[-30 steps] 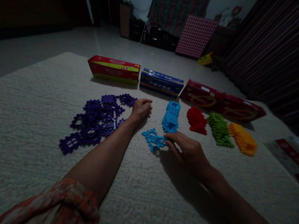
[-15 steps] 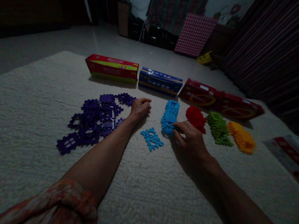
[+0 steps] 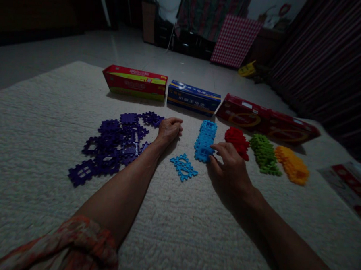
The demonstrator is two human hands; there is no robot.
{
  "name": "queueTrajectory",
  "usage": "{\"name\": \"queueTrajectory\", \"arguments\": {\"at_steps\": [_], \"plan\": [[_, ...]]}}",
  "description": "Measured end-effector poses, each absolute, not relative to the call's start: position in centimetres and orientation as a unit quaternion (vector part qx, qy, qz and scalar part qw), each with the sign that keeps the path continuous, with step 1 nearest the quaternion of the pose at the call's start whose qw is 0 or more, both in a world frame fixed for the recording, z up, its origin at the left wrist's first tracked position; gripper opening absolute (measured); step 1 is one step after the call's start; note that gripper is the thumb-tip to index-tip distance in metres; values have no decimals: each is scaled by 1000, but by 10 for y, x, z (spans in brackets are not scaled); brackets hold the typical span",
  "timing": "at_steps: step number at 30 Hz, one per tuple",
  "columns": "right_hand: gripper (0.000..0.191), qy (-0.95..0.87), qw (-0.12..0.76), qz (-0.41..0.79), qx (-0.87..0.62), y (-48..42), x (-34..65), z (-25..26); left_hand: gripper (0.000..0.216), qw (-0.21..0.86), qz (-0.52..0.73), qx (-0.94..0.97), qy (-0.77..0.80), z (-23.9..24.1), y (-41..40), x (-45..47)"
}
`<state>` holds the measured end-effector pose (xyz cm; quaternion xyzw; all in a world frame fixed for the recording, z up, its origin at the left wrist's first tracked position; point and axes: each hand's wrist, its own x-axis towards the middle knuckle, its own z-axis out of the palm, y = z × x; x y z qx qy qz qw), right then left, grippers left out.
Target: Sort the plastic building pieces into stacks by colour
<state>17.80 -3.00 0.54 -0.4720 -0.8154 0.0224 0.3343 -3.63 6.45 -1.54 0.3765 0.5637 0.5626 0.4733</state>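
Note:
My left hand [image 3: 170, 130] rests on the mat with its fingers curled in, and no object shows in it. Left of that hand spreads a pile of dark purple interlocking plastic tiles [image 3: 109, 141]. A stack of light blue interlocking tiles [image 3: 205, 140] lies in front of my right hand [image 3: 230, 161]. The right finger and thumb are apart, at the near right edge of this stack; whether they grip a tile there is unclear. One loose blue tile [image 3: 183, 167] with curved openings lies flat between my forearms.
Red tiles [image 3: 237, 143], green tiles [image 3: 264, 154] and yellow tiles [image 3: 292, 165] lie in separate groups to the right. Behind them stand a red-and-yellow box [image 3: 136, 83], a blue box [image 3: 193, 98] and dark red boxes [image 3: 266, 120]. A quilted mat [image 3: 169, 231] lies underneath.
My right index finger has shifted slightly up and right along the edge of the blue stack. The left hand and the loose blue tile have stayed in place.

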Motion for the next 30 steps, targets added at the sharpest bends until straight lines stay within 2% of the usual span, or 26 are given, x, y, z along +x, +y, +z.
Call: {"name": "queueTrajectory", "arguments": {"at_steps": [4,12,19,22,27,30], "plan": [[26,-838,328,31,-434,-35,174,10,28,476,560,375,565,-13,64,-36],[28,-918,241,142,-282,-56,157,6,26,476,557,380,564,-14,65,-38],[24,-918,180,154,-319,-65,147,5,28,474,560,383,561,-14,64,-37],[24,-915,180,152,-326,-64,145,4,27,475,557,383,564,-11,63,-37],[8,-912,187,136,-339,-69,139,3,25,470,555,379,572,-9,62,-36],[7,-914,198,119,-333,-72,137,2,26,467,556,380,573,-9,62,-36]]}}
